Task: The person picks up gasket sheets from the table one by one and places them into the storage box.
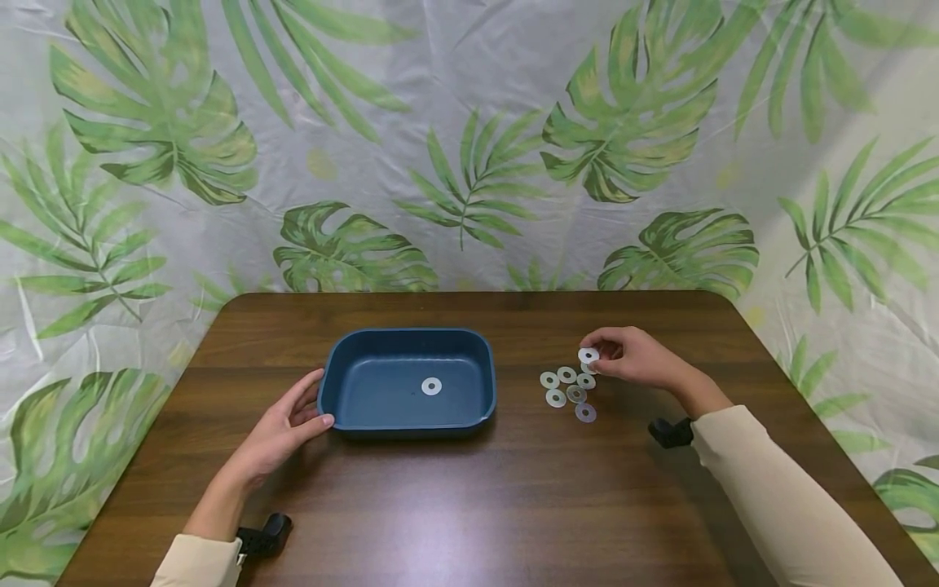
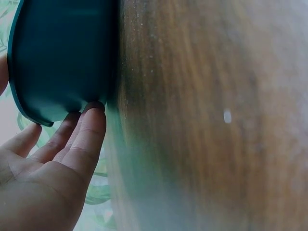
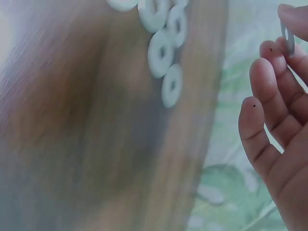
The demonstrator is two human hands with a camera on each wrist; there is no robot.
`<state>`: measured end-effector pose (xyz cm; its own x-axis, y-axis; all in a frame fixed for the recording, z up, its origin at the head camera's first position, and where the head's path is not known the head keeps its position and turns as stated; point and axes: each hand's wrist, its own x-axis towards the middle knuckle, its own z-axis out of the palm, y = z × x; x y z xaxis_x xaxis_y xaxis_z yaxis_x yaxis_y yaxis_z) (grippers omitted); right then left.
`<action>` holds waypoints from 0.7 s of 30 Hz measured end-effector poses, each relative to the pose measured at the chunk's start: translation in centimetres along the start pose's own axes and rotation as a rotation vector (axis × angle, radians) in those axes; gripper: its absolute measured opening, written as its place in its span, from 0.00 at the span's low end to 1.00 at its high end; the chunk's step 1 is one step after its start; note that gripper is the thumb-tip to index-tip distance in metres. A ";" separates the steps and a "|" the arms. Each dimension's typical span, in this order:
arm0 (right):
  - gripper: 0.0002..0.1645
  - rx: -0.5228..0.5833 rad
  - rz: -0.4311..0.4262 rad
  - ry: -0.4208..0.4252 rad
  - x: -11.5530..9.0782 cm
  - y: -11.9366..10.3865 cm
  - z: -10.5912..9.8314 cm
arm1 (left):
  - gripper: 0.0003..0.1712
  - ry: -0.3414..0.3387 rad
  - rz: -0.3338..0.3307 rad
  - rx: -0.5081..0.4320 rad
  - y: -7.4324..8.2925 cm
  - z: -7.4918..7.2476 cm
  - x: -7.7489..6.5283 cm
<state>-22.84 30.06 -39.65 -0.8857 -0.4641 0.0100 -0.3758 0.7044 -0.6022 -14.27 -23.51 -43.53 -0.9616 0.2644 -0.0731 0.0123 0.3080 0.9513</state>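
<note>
In the head view, the right hand pinches a flat white washer between thumb and index finger, above a group of washers. The right wrist view shows this washer edge-on at the fingertips, the other fingers loosely bent. Several white and translucent washers lie together on the table below and left of that hand. The left hand touches the left end of a dark blue rectangular tray, its fairly straight fingers against the outer wall and the thumb near the front corner. One white washer lies inside the tray.
The brown wood-grain table carries the tray left of its middle and the loose washers to the right. A leaf-patterned cloth hangs behind the table's far edge. Dark cameras are strapped to both wrists.
</note>
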 end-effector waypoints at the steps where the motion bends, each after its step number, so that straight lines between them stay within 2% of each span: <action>1: 0.17 0.006 -0.009 -0.004 0.1 -0.5 -0.1 | 0.43 0.000 0.001 0.002 0.0 0.0 0.0; 11: 0.18 -0.016 -0.124 -0.025 2.1 -4.2 0.1 | 0.43 -0.002 0.011 0.006 0.0 0.0 0.0; 21: 0.18 -0.033 -0.206 -0.070 5.0 -8.2 0.1 | 0.43 0.004 -0.010 0.011 0.2 0.1 -0.1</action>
<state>-24.11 21.93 -34.78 -0.7683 -0.6358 0.0739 -0.5569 0.6071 -0.5669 -14.19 -23.38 -43.40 -0.9629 0.2575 -0.0812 0.0058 0.3201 0.9474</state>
